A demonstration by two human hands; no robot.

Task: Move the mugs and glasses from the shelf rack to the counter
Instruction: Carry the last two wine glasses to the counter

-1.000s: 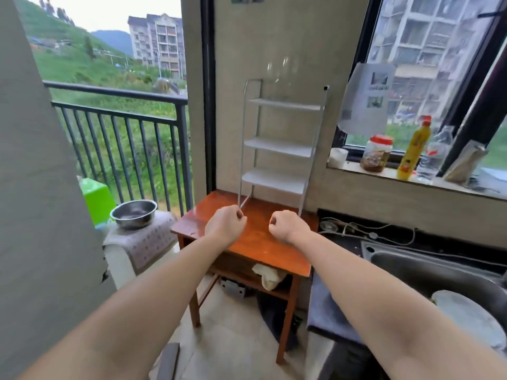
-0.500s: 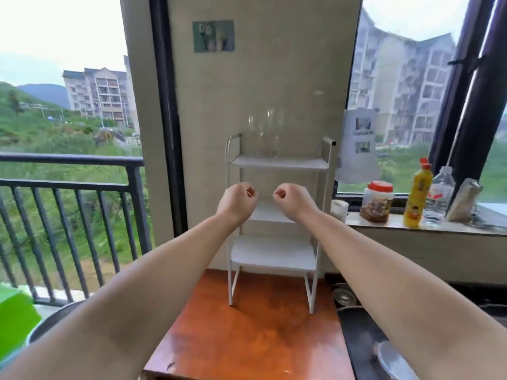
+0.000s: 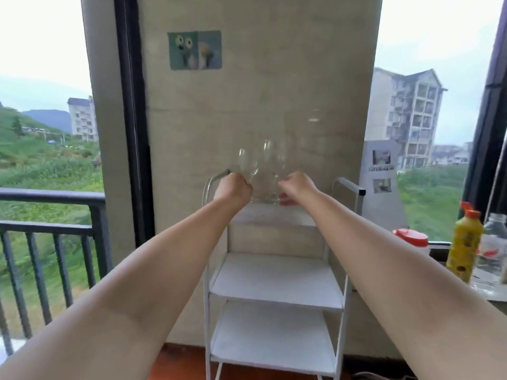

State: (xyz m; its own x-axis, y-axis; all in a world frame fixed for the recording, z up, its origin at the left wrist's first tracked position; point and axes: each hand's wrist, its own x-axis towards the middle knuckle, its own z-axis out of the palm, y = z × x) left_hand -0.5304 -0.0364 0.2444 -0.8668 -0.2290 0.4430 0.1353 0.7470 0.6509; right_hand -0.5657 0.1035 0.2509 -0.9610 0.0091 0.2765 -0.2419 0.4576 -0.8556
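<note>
Both fists have gone up from mid-rack level half a sec ago to the top tier, and the view has tipped up w/ them, so less of the table shows.

Largest first: white metal three-tier shelf rack stands on the reddish-brown wooden table, back against the beige wall panel; the lower two tiers visible are bare white boards. Far right, on the window sill, a yellow squeeze bottle w/ orange cap, a clear plastic water bottle just right of it, and a red-lidded jar to its left.

On the top tier, clear stemmed glasses stand close together against the wall, blurred, so can't count them for sure.

My left hand is at the left side of the glasses, fingers curled tight, touching or nearly touching the leftmost glass; can't tell if it actually grips a stem. My right hand is at the right side of the group, fingers curled in toward the glass bases; same there, contact unclear thru the blur.
</note>
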